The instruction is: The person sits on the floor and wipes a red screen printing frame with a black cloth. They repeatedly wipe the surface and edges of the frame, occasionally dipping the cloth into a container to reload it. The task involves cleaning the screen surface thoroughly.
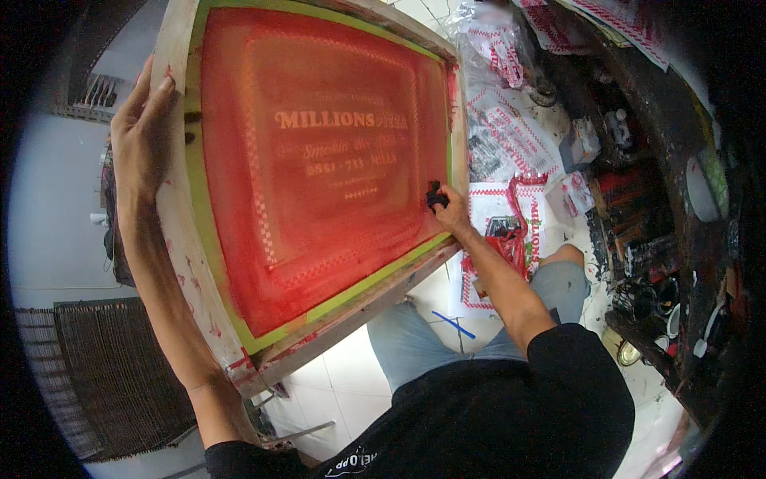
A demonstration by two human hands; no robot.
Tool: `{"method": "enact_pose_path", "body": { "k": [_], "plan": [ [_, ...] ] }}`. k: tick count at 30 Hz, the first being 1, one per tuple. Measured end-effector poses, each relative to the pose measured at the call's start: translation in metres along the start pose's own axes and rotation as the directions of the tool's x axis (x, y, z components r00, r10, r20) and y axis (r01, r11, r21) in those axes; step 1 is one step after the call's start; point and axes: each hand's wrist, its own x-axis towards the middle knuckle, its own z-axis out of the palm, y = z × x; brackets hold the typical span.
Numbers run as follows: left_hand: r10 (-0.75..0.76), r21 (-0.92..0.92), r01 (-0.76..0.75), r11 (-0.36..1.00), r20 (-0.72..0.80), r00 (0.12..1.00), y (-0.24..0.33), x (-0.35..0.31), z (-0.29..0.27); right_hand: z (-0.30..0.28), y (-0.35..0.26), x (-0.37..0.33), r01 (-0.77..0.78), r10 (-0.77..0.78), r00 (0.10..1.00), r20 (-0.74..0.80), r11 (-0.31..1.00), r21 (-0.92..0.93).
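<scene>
A wooden-framed printing screen [177, 239] stands tilted up in front of me. Its mesh [343, 231] is smeared red, with a paler stencil of lettering and a checked border, and yellow-green strips edge it. My left hand [144, 136] grips the frame's left side, thumb on the near face and fingers partly hidden behind. At the mesh's lower right, my right hand [451, 209] pinches a small black wad [435, 196] against or close to the surface. Whether the wad is cloth or sponge I cannot tell.
Printed sheets [519, 136] and clear plastic bags [487, 40] lie to the right, with a crumpled red-stained piece [511, 249] nearer. Small white boxes [581, 144] stand beside a cluttered dark shelf [638, 207]. A blue strip [453, 324] lies near my legs; a dark woven mat [120, 371] hangs left.
</scene>
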Motion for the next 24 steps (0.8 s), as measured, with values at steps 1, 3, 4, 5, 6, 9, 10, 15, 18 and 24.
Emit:
{"method": "enact_pose_path", "body": {
  "k": [1, 3, 4, 5, 6, 9, 10, 15, 18, 24],
  "plan": [
    [0.019, -0.012, -0.019, 1.0, 0.001, 1.0, 0.0, 0.002, 0.005, -0.005, 0.009, 0.019, 0.038, -0.041, 0.998, -0.039, 0.998, -0.056],
    [0.067, 0.037, -0.066, 0.997, -0.017, 0.998, -0.001, 0.0, -0.005, 0.002, -0.011, 0.052, 0.116, -0.116, 0.99, -0.08, 0.993, -0.011],
    [0.054, 0.033, -0.054, 0.998, -0.007, 0.999, 0.0, -0.001, -0.006, 0.0, -0.021, 0.073, 0.153, -0.152, 0.983, -0.107, 0.988, 0.0],
    [0.044, 0.019, -0.044, 0.999, 0.007, 0.999, 0.001, -0.003, -0.003, -0.007, -0.028, 0.098, 0.158, -0.16, 0.981, -0.113, 0.987, -0.032],
    [0.034, 0.008, -0.034, 0.999, 0.022, 0.999, 0.005, -0.003, 0.0, -0.013, -0.037, 0.126, 0.161, -0.168, 0.979, -0.117, 0.985, -0.061],
    [0.048, -0.051, -0.046, 0.998, 0.044, 0.998, 0.006, -0.007, -0.002, -0.014, -0.08, 0.201, 0.233, -0.237, 0.949, -0.209, 0.971, -0.047],
    [0.068, -0.076, -0.065, 0.995, 0.046, 0.997, 0.007, -0.005, -0.001, -0.018, -0.089, 0.229, 0.218, -0.221, 0.948, -0.23, 0.975, -0.037],
    [0.055, -0.102, -0.051, 0.993, 0.038, 0.998, 0.015, -0.002, 0.008, -0.047, -0.089, 0.29, 0.235, -0.28, 0.917, -0.285, 0.954, -0.185],
    [0.009, -0.107, -0.006, 0.994, 0.029, 1.0, 0.006, -0.007, -0.002, -0.018, -0.063, 0.221, 0.143, -0.165, 0.975, -0.148, 0.979, -0.147],
    [0.016, 0.011, -0.016, 1.0, 0.021, 1.0, -0.001, -0.006, -0.009, 0.02, -0.019, 0.076, 0.086, -0.083, 0.983, -0.166, 0.996, 0.006]
  ]
}}
